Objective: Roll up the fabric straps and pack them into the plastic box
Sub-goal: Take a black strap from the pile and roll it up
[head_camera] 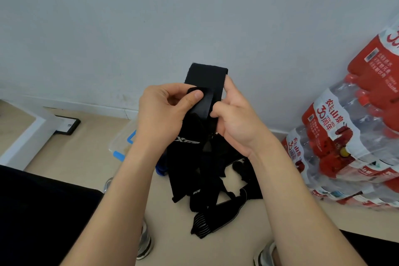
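- Fabric strap [206, 77], black, is held up in the air in front of the person, above the floor [86, 157] and against the pale wall [194, 17]. Its flat upper end stands above the fingers, and the rest hangs down between the two wrists, with white lettering on the hanging part.
- The left hand [160, 112] grips the strap from the left side. Its fingers are curled and the thumb [194, 96] presses a folded end of the strap.
- The right hand [235, 119] pinches the strap from the right. One finger lies along the edge of the upper end and the thumb is tucked against the middle.
- A pile of straps [216, 179], also black, lies loose on the floor directly below the hands. One of them at the near edge has grey ribbed stripes. A bit of blue shows at the pile's left edge, and I cannot tell what it is.
- The plastic box [121, 144], clear with blue clasps, sits on the floor just left of the pile, partly hidden behind the left forearm. What it contains cannot be made out.
- Shrink-wrapped packs of water bottles [345, 131] with red and white labels are stacked against the wall on the right, near the pile.
- A white furniture piece [26, 136] stands at the left edge, with a dark plate [67, 125] at its foot.
- Two shoes [144, 242] show at the bottom, one beside each forearm.
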Tool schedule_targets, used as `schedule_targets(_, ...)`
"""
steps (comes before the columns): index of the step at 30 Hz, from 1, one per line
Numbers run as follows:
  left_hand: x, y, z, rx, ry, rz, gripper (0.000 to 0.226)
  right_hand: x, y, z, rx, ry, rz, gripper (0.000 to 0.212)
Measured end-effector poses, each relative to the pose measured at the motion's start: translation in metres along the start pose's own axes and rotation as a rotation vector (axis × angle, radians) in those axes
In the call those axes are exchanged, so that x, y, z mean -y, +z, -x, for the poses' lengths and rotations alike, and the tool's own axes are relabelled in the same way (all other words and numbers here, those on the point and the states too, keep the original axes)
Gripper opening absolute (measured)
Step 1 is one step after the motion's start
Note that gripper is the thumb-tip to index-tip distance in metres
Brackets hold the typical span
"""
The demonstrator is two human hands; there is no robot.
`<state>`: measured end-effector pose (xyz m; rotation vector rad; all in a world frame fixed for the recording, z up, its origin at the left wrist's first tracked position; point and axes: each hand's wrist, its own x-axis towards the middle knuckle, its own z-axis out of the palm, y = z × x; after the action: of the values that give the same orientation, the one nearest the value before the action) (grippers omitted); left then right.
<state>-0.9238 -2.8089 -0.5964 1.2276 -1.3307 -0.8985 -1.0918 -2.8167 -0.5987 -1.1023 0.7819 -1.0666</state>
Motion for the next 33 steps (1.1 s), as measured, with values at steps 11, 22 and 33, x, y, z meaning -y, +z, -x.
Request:
schedule_targets(11, -0.002, 0.000, 0.002, -0.067, -0.073, 0.012, 0.006, 0.003, 0.002, 0.004, -0.009, -0.027, 0.049, 0.076)
schedule_targets(22, -0.010, 0.002, 0.001, -0.075, -0.377, 0.285, 0.049, -0.009, 0.021, 0.001, -0.134, -0.160, 0.484, 0.036)
schedule_targets(33, -0.035, -0.020, 0.006, -0.132, 0.002, -0.082, 0.023, -0.002, 0.041, -0.002, -0.285, -0.023, 0.492, 0.048)
